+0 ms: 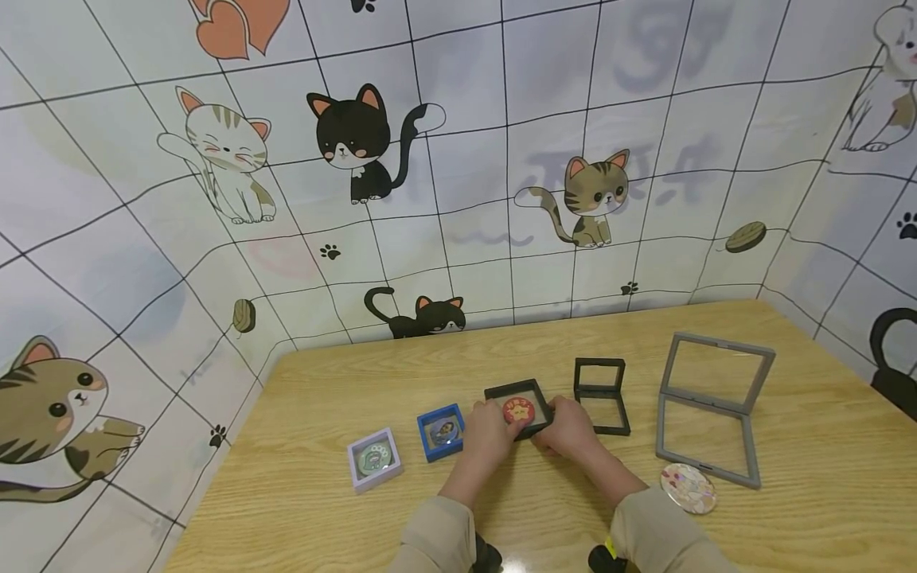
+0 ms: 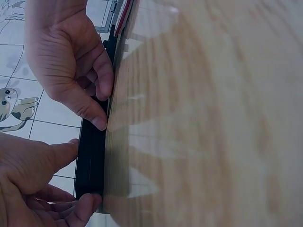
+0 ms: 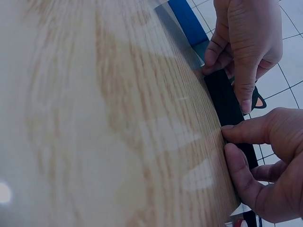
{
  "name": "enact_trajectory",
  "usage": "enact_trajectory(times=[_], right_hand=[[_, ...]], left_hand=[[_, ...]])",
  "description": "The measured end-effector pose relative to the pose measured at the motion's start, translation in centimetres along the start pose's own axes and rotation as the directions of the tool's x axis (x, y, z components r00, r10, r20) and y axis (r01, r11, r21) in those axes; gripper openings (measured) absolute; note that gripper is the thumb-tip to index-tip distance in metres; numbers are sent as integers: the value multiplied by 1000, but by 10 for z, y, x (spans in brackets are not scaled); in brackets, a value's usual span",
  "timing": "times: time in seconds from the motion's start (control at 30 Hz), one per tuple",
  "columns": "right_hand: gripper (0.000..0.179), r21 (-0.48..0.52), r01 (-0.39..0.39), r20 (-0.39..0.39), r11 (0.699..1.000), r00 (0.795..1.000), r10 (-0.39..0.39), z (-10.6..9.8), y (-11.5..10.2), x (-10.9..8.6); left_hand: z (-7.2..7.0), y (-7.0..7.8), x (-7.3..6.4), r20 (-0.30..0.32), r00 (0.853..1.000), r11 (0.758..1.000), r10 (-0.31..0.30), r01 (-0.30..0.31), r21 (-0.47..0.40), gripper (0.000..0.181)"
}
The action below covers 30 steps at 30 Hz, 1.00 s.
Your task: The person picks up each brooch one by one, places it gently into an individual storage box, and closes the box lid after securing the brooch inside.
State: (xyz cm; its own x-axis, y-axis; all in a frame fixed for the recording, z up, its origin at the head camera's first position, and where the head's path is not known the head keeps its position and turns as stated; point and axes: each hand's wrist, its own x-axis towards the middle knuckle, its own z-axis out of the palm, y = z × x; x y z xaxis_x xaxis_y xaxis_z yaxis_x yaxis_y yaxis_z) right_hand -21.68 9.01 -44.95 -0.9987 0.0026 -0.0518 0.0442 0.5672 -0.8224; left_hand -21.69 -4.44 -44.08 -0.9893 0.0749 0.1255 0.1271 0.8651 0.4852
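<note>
Both hands hold a black square display frame [image 1: 512, 388] near the middle of the table. A red round badge with a pale design [image 1: 519, 411] shows inside it. On the frame's left side the left hand [image 1: 490, 430] grips it, thumb over the near rim; the left wrist view shows its fingers round the dark edge [image 2: 90, 161]. The right hand [image 1: 573, 430] pinches the near right corner between thumb and fingers, as the right wrist view also shows [image 3: 279, 161]. Part of the frame's near side is hidden by the hands.
Left of the hands lie a blue frame [image 1: 428, 454] with a badge and a lilac frame [image 1: 355, 475] with a green badge. To the right stand an opened black frame [image 1: 600, 391] and a larger opened grey frame [image 1: 705, 404], with a colourful round badge [image 1: 688, 488] before it.
</note>
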Motion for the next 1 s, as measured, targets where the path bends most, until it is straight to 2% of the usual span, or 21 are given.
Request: enact_trajectory(times=[0.2, 0.43, 0.73, 1.0], right_hand=[[54, -3, -32, -1, 999, 999, 32, 0, -1, 0], [53, -41, -30, 13, 999, 999, 31, 0, -2, -1], [36, 5, -42, 38, 999, 998, 42, -5, -1, -4], [29, -15, -29, 46, 999, 998, 30, -12, -3, -11]], left_hand=[[0, 0, -1, -10, 1000, 1000, 12, -12, -2, 45], [1, -2, -1, -18, 1000, 1000, 1, -1, 2, 46], [-1, -1, -2, 4, 1000, 999, -17, 17, 50, 44], [-7, 3, -4, -2, 1000, 995, -22, 22, 96, 33]])
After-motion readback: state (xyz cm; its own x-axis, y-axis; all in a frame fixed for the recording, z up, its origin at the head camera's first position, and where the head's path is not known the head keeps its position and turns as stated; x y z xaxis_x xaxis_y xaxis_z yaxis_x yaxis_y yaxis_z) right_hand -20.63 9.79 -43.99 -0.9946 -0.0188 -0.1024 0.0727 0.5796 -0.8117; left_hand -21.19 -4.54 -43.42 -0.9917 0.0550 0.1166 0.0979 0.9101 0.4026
